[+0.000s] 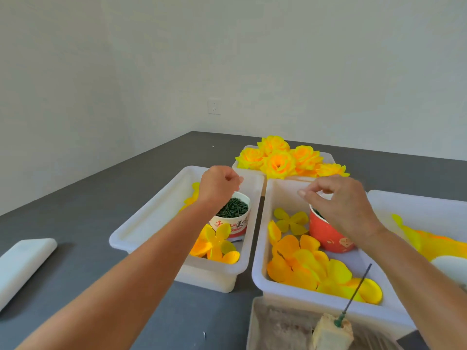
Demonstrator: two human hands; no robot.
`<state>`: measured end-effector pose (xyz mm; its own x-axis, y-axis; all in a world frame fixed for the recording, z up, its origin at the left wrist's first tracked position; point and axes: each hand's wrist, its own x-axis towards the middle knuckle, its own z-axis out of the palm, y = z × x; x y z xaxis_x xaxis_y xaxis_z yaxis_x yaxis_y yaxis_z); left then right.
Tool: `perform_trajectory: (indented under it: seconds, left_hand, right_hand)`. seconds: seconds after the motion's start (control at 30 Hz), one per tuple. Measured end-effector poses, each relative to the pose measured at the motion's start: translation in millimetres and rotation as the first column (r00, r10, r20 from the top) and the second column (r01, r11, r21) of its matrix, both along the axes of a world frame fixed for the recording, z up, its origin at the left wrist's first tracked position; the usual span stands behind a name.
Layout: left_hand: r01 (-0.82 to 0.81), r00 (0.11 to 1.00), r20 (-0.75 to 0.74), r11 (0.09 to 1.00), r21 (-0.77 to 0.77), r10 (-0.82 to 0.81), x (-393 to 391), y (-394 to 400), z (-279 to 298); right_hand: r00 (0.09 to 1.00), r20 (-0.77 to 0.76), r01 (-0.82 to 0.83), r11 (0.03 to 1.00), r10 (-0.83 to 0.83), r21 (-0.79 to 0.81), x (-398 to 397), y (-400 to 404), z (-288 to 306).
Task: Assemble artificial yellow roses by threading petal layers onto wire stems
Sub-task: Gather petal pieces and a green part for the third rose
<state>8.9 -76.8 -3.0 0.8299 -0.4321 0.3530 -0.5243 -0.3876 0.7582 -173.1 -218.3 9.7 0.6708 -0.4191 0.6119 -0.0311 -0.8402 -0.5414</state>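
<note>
My left hand [219,186] hovers with curled fingers above a white paper cup [231,224] full of small dark green pieces. My right hand [340,202] hangs over a red paper cup [328,237], thumb and forefinger tips pressed together. Nothing shows in either hand. Loose yellow petal layers [309,270] lie in the middle white bin [257,251], and more petal layers [217,245] lie in the left white bin [141,223]. A green wire stem [356,290] stands tilted in a foam block [331,330] at the bottom. Several finished yellow roses [278,161] fill a bin at the back.
A third white bin [417,205] with yellow petals sits at the right edge. The foam block rests in a shallow tray [278,327] at the front. A flat white object [22,263] lies on the grey tabletop [101,198] at the left. White walls stand behind.
</note>
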Motion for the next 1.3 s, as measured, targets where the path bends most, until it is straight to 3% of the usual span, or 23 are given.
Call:
perform_trajectory:
  seconds: [0.13, 0.37, 0.47, 0.9, 1.3]
  left_hand:
    - [-0.043, 0.987, 0.161, 0.956, 0.289, -0.004, 10, 12, -14]
    - [-0.055, 0.973, 0.209, 0.788, 0.614, -0.095, 9, 4, -28]
    - [-0.058, 0.973, 0.202, 0.728, 0.683, -0.112, 8, -1, -33]
    - [-0.074, 0.986, 0.16, 0.786, 0.614, -0.033, 9, -1, -34]
    - [-0.035, 0.999, 0.04, 0.968, 0.247, 0.026, 8, 0, -28]
  right_hand:
    - [0.998, -0.006, -0.055, 0.992, 0.057, 0.112, 15, 9, -23]
    - [0.992, -0.115, -0.04, 0.995, 0.051, 0.096, 14, 0, -42]
    - [0.99, -0.134, -0.033, 0.996, 0.044, 0.084, 13, -3, -45]
    - [0.988, -0.155, 0.01, 0.996, 0.004, 0.091, 12, -6, -46]
    - [0.987, -0.159, 0.002, 0.997, 0.01, 0.076, 10, -6, -44]
